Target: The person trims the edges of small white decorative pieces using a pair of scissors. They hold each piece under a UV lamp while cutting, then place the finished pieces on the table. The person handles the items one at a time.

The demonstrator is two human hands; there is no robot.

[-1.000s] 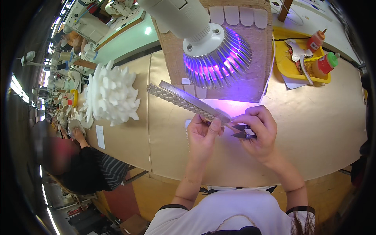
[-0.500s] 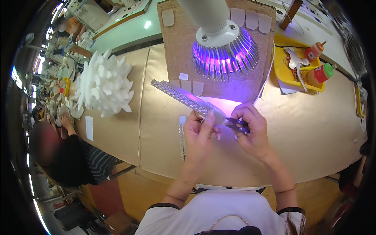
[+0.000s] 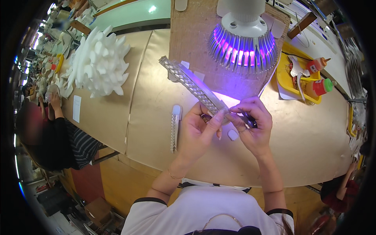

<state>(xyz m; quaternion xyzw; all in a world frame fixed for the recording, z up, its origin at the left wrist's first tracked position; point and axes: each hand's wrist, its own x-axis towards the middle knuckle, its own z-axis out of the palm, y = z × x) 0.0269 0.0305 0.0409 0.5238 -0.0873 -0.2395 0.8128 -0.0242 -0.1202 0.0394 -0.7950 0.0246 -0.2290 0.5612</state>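
Observation:
My left hand [image 3: 197, 132] grips the lower end of a silvery braided strap [image 3: 190, 85], its thumb pressed on top. The strap slants up and away to the left, toward the lamp-lit board. My right hand [image 3: 256, 131] pinches the same end with thumb and forefinger while keeping small dark snips [image 3: 249, 120] tucked in its curled fingers; the blades are mostly hidden. Just below the fingers a small pale rounded piece [image 3: 232, 135] lies on the table. Left of my left hand rests another braided strap with a pale rounded tip [image 3: 174, 127].
A finned lamp [image 3: 243, 49] glowing violet hangs over a brown board [image 3: 188, 35]. A white spiky foam piece [image 3: 100, 64] stands at left, near a paper slip [image 3: 76, 109]. At right, a yellow tray [image 3: 284, 68] holds squeeze bottles [image 3: 319, 87]. A co-worker [image 3: 43, 133] sits far left.
The snips' blades have swung from the strap's end back into my right hand, whose fingertips now pinch that end. A small pale piece now shows on the table. The view has shifted.

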